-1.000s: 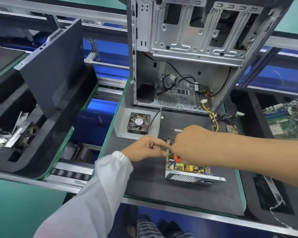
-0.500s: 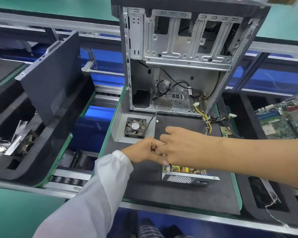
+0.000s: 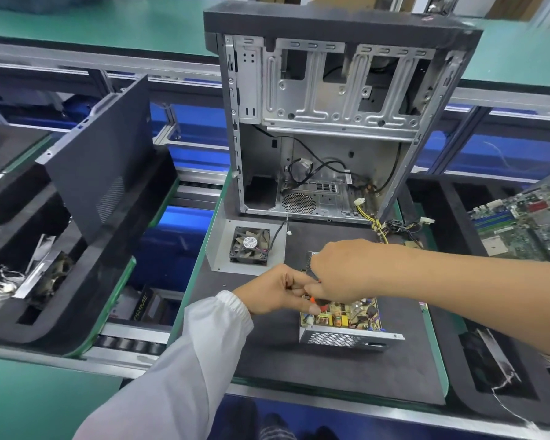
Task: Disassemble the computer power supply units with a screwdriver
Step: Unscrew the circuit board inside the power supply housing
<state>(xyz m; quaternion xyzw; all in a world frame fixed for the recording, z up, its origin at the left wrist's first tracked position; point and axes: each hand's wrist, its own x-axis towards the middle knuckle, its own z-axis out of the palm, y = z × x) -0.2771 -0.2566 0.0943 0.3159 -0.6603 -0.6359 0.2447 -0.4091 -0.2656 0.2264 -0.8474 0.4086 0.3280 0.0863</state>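
Note:
An opened power supply unit [image 3: 343,328] lies on the dark mat, its lid off and its circuit board with coils showing. Its perforated metal wall faces me. My right hand [image 3: 343,274] is over the unit's left rear, closed around a screwdriver with an orange and black handle [image 3: 318,302]; the tip is hidden. My left hand [image 3: 273,293], in a white sleeve, touches my right hand at the unit's left edge with fingers pinched; whether it holds a small part is hidden. The removed lid with its fan [image 3: 251,246] lies behind my left hand.
An empty computer case [image 3: 331,122] stands upright at the back of the mat, loose cables [image 3: 391,227] trailing out. A motherboard [image 3: 527,220] sits at the right. A dark side panel [image 3: 102,163] leans in a foam tray at the left.
My view tilted up and shifted. My hands moved apart slightly after pressing together, and the screwdriver's orange handle shows again. The power supply unit has stayed in place.

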